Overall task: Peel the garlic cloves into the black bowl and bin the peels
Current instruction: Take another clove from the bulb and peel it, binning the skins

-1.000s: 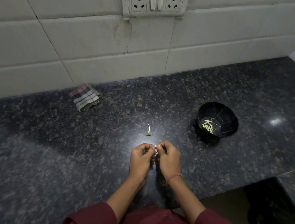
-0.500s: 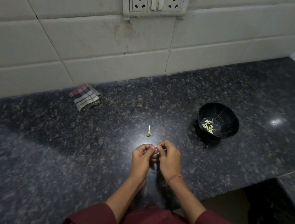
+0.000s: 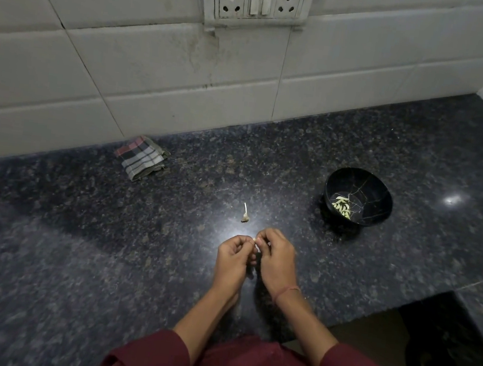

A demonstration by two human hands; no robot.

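dim, wide-angle bend at edges; glare spots on the granite counter [image 3: 420, 150].

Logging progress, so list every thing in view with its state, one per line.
left hand, pinching the garlic clove.
right hand, pinching the same clove.
garlic clove, between both hands' fingertips, peel state unclear.
black bowl, upright, holding several peeled cloves.
garlic stalk scrap, lying loose on the counter.
checked cloth, folded by the wall.

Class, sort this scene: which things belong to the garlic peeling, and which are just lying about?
Job: garlic clove pinched between left hand and right hand; black bowl holding peeled cloves; stalk scrap.
Lying about: checked cloth; wall socket.
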